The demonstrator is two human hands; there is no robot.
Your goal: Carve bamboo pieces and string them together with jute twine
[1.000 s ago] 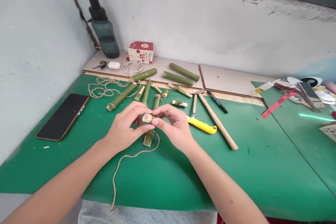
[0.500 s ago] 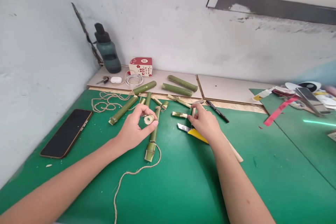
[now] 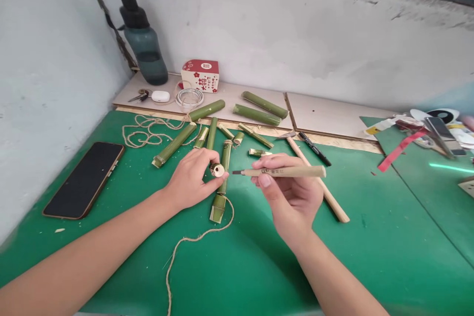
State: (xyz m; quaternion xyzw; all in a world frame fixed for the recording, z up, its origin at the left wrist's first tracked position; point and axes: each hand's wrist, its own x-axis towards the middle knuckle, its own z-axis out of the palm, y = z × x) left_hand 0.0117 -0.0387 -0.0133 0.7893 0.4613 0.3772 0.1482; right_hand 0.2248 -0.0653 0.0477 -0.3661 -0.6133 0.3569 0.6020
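My left hand (image 3: 194,177) is closed round a short bamboo piece (image 3: 217,170), its pale cut end with a small hole facing me. In my right hand (image 3: 292,197) is a wood-handled carving chisel (image 3: 289,172), gripped between thumb and fingers. Its dark metal tip points left, a short gap away from the bamboo piece. Just behind the left hand lies a jointed length of green bamboo (image 3: 225,158) bound with twine, and a loose string (image 3: 188,239) trails from its lower end. Beyond the right hand rests a hammer (image 3: 331,200) with a wooden handle.
A phone (image 3: 85,180) lies at left on the green mat. Bamboo sticks (image 3: 174,145), tangled twine (image 3: 144,131) and a black marker (image 3: 314,148) are spread towards the wall. On the back board stand a bottle (image 3: 146,54) and a red-and-white box (image 3: 200,76).
My right hand has lifted the carving chisel off the mat and brought it nearer, its tip turned towards the left hand. The yellow utility knife is now out of sight. The view has shifted slightly.
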